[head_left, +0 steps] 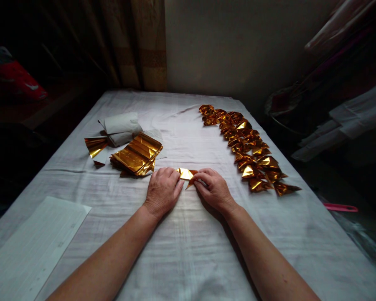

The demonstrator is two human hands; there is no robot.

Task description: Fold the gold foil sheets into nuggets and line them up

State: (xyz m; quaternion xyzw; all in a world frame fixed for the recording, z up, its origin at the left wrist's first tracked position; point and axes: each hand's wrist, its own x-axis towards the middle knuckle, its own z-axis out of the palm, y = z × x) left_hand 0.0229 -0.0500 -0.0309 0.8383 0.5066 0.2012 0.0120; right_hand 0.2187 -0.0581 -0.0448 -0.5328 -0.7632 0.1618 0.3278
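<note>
A small gold foil sheet (186, 174), partly folded, lies on the white cloth between my hands. My left hand (162, 190) rests knuckles up with curled fingers pressing the sheet's left end. My right hand (213, 188) pinches the right end, fingers closed on the foil. A stack of flat gold foil sheets (137, 155) sits just left of my left hand. A long double row of folded gold foil pieces (250, 154) runs from the far middle toward the right of my right hand.
The table is covered by a white cloth (188, 251). A white paper sheet (31, 246) lies at the near left. A white wrapper (121, 128) and a loose gold sheet (95, 146) sit behind the stack. A pink handle (341, 207) lies off the right edge.
</note>
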